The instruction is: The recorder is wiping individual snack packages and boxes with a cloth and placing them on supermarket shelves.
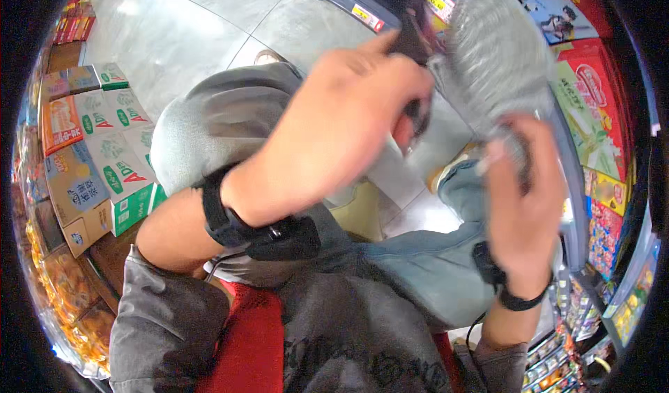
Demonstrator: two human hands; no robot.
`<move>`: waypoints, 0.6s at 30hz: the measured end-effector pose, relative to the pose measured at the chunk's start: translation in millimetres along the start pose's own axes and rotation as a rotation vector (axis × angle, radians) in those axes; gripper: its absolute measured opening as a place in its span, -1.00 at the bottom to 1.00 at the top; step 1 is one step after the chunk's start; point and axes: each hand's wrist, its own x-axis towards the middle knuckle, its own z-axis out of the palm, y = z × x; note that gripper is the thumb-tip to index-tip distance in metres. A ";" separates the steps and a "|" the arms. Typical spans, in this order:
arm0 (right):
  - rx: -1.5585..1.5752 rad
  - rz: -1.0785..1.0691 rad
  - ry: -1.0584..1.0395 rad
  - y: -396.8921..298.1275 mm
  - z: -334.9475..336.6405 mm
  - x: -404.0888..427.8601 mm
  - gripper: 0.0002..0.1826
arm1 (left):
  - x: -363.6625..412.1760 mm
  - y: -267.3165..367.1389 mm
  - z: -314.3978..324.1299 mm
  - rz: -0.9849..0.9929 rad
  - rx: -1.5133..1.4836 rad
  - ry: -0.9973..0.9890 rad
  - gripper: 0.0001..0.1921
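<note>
My left hand (360, 95) reaches across the upper middle, its wrist in a black strap with a black device. Its fingers curl around a dark item (415, 32), blurred, that I cannot name. At the right my right hand (522, 173) grips the lower end of a grey, translucent, blurred item (496, 48), perhaps a plastic bag. That item stretches up from my fingers towards the shelf. The dark item lies just left of the grey one; whether they touch cannot be told. My knees in light jeans (225, 126) are bent below my hands.
Cardboard drink cartons (112, 147) are stacked at the left, with packaged snacks (62, 283) near them. A shelf edge with price tags (367, 18) crosses the top. Red and green snack boxes (590, 116) line the right side. Grey floor tiles (193, 22) lie beyond my knees.
</note>
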 end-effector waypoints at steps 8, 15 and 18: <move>0.131 -0.217 -0.047 1.3 45.5 1.8 -0.20 | -4.3 22.5 -10.3 -0.332 -0.812 -0.133 -0.65; 0.195 -0.112 0.097 18.0 66.5 18.7 -0.31 | -18.0 24.0 -21.9 -0.391 -1.026 0.027 -0.78; 0.693 0.176 0.036 13.4 75.1 10.1 -0.30 | -18.3 20.2 -32.2 -0.438 -1.186 -0.004 -0.77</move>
